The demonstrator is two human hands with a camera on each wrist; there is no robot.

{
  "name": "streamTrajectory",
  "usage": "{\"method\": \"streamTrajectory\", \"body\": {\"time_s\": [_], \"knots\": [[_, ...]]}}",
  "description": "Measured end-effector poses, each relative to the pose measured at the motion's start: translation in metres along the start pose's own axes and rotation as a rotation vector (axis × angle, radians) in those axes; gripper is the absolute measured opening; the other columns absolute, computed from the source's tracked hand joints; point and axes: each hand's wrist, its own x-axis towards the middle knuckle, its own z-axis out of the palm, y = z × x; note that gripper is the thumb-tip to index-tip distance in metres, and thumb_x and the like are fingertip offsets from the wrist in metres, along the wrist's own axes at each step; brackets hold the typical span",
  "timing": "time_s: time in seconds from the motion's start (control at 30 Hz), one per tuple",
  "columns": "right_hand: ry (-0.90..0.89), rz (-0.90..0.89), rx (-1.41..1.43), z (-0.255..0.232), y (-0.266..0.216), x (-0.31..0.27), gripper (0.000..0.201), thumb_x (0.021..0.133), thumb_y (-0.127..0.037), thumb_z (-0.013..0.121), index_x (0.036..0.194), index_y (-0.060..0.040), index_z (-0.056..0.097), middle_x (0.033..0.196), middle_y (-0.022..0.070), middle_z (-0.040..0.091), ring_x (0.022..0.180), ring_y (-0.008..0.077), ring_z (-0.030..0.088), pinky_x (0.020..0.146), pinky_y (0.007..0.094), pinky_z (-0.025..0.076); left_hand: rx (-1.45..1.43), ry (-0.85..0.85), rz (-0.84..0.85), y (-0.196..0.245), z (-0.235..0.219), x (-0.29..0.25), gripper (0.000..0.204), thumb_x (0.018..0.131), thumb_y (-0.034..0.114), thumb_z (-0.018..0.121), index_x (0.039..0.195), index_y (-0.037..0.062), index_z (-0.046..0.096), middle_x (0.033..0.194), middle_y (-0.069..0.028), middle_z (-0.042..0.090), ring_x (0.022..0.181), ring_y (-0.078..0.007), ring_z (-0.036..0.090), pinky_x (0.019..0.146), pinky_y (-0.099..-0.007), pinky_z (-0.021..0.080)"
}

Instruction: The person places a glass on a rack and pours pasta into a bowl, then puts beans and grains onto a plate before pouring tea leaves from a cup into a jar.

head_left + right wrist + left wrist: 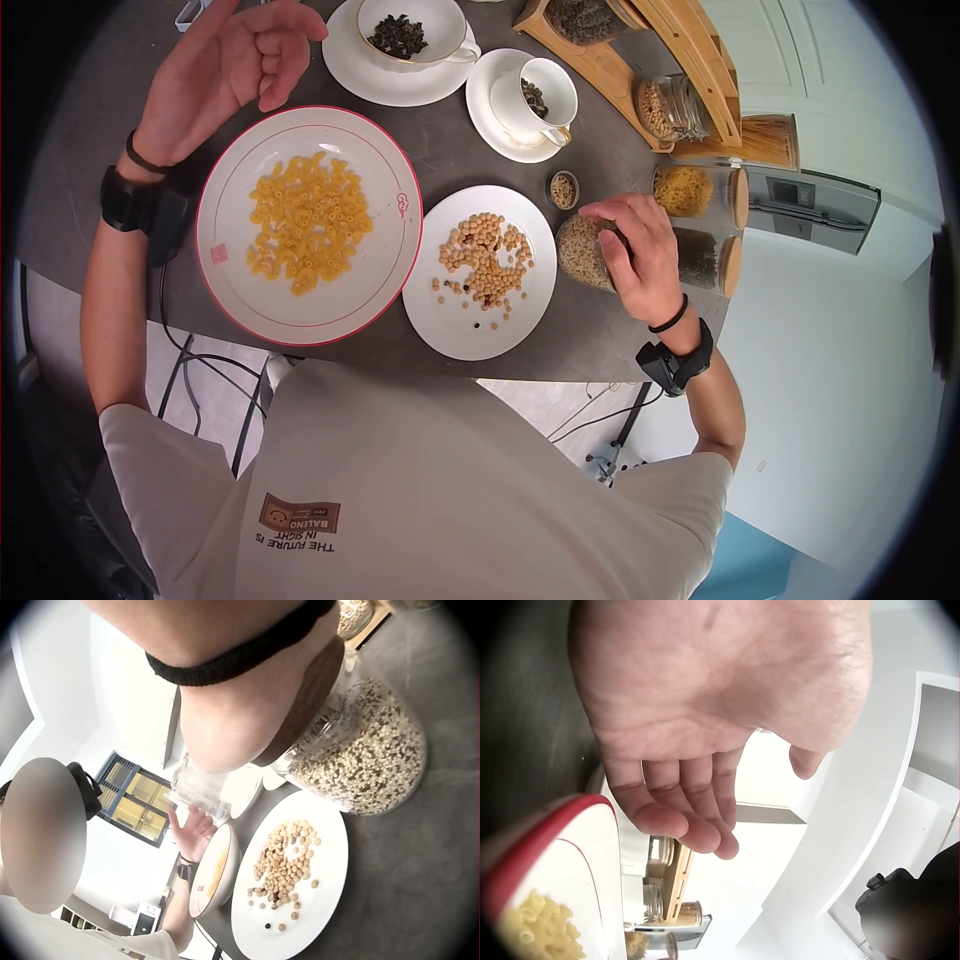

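Note:
My right hand grips the top of a glass jar of pale mixed grains. In the right wrist view the jar's dark brown lid sits under the palm; the fingers are mostly hidden there. The jar stands beside a white plate bearing soybeans and a few darker beans. My left hand, palm up and fingers loosely bent, holds nothing. It is raised near the far left rim of a red-edged dish that holds yellow macaroni. The left wrist view shows the same bare palm.
Two white cups, one large and one small, hold dark leaves and stand on saucers. A tiny bowl of grains sits near the right hand. Jars and a wooden rack line the right side. Cables hang below the table edge.

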Motion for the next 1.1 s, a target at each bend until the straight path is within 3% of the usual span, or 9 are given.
{"method": "streamTrajectory", "body": {"time_s": [0.57, 0.63, 1.03, 1.1], "knots": [[-0.002, -0.022, 0.024, -0.008, 0.004, 0.000, 0.021, 0.089, -0.013, 0.060, 0.107, -0.0076, 0.070, 0.100, 0.0105, 0.066, 0.094, 0.0303, 0.061, 0.083, 0.0409, 0.045, -0.092, 0.002, -0.005, 0.007, 0.012, 0.001, 0.076, 0.107, 0.062, 0.023, 0.122, -0.0035, 0.060, 0.079, -0.0009, 0.057, 0.070, -0.0108, 0.053, 0.065, -0.0244, 0.039], [-0.025, -0.008, 0.031, -0.011, 0.007, -0.002, 0.023, 0.089, -0.012, 0.058, 0.108, -0.0050, 0.069, 0.101, 0.0135, 0.065, 0.095, 0.0337, 0.060, 0.086, 0.0423, 0.046, -0.085, 0.008, -0.013, 0.008, 0.012, 0.001, 0.076, 0.107, 0.062, 0.023, 0.122, -0.0035, 0.060, 0.079, -0.0016, 0.057, 0.070, -0.0110, 0.053, 0.066, -0.0248, 0.040], [0.021, -0.042, 0.055, -0.018, 0.059, 0.000, 0.019, 0.094, -0.014, 0.052, 0.102, -0.0037, 0.065, 0.100, 0.0136, 0.064, 0.098, 0.0363, 0.059, 0.088, 0.0448, 0.046, -0.117, 0.044, -0.061, 0.010, 0.017, 0.000, 0.080, 0.105, 0.066, 0.026, 0.124, -0.0048, 0.059, 0.084, -0.0090, 0.063, 0.075, -0.0174, 0.058, 0.069, -0.0281, 0.044], [0.061, -0.035, 0.054, -0.014, 0.070, 0.003, 0.020, 0.096, -0.017, 0.052, 0.100, -0.0036, 0.066, 0.100, 0.0130, 0.065, 0.099, 0.0347, 0.059, 0.088, 0.0446, 0.047, -0.092, 0.051, -0.048, 0.010, 0.018, 0.000, 0.080, 0.104, 0.067, 0.028, 0.124, -0.0047, 0.057, 0.079, -0.0116, 0.059, 0.071, -0.0215, 0.052, 0.068, -0.0329, 0.041]]}}
